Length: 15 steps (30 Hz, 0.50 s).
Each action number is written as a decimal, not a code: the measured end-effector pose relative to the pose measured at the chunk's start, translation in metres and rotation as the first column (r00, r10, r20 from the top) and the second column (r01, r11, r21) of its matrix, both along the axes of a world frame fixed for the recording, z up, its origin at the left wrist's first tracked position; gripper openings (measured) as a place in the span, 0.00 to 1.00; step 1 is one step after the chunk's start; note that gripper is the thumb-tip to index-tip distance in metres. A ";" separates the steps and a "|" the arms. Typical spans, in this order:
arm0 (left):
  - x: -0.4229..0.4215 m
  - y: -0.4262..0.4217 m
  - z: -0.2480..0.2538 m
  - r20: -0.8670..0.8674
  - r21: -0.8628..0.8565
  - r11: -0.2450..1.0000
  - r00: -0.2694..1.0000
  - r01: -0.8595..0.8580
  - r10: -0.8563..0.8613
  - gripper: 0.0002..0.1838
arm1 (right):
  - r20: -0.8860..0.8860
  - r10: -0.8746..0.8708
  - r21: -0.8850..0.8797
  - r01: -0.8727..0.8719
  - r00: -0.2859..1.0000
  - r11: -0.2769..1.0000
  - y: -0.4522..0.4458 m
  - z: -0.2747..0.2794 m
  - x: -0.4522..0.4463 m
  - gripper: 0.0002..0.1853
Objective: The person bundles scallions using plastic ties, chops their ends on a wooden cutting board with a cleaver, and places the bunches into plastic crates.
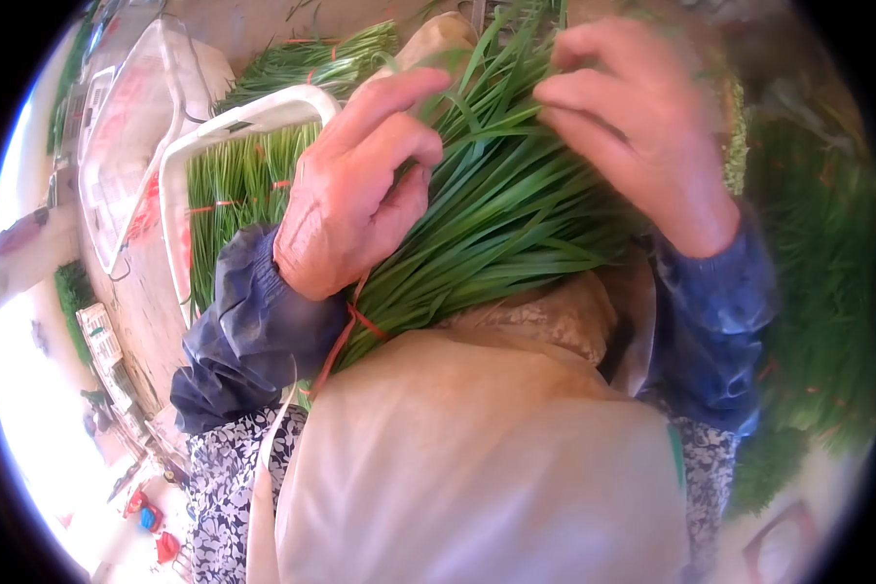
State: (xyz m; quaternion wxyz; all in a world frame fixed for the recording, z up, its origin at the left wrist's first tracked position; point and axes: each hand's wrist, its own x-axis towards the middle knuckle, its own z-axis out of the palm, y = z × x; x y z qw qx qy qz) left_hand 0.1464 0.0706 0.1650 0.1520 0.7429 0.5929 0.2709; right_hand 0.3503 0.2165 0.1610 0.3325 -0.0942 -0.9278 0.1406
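A large bunch of long flat green leaves, which look like garlic chives [501, 209], lies across the apron on my lap. Red string [365, 323] ties it at its lower left end. Over the bunch's left side, my left hand [360, 185] has its fingers curled in, the index finger reaching toward the upper leaves. What it holds, if anything, is hidden. My right hand [642, 127] is at the upper right leaves, fingers bent and close together at the blades, slightly blurred. Some leaf ends lie at its fingertips.
A white-framed basket [170, 185] at the left holds tied green bunches [253, 180]. Another tied bunch [311, 63] lies behind it. Beside them stands a white frame [88, 146]. More greens [818, 282] are heaped at the right.
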 end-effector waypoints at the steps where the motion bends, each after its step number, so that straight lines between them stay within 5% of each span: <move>1: 0.001 0.000 0.000 0.000 -0.001 1.000 1.000 -0.005 0.005 0.12 | 0.052 0.006 -0.024 -0.004 0.999 1.000 0.000 0.004 0.005 0.09; 9: -0.008 -0.002 0.003 0.364 -0.131 0.991 0.929 -0.026 0.072 0.11 | -0.007 -0.017 0.098 0.017 1.000 0.995 -0.024 0.047 0.018 0.11; 10: -0.012 -0.003 0.005 0.430 -0.152 0.988 0.902 0.017 0.050 0.14 | 0.032 0.050 -0.052 -0.049 0.998 0.997 -0.027 0.054 0.021 0.11; 11: -0.016 -0.003 0.010 0.426 -0.156 0.988 0.903 0.013 0.055 0.14 | 0.052 0.049 -0.104 -0.043 0.997 0.994 -0.026 0.049 0.025 0.11; 13: -0.020 -0.001 0.020 0.249 -0.124 0.965 0.949 0.229 -0.194 0.15 | 0.089 0.044 -0.206 -0.025 0.995 0.978 -0.025 0.038 0.033 0.11; 15: -0.019 -0.007 0.016 0.139 -0.155 0.969 0.975 0.194 -0.173 0.12 | 0.195 0.006 -0.309 0.056 0.981 0.949 -0.026 0.034 0.039 0.10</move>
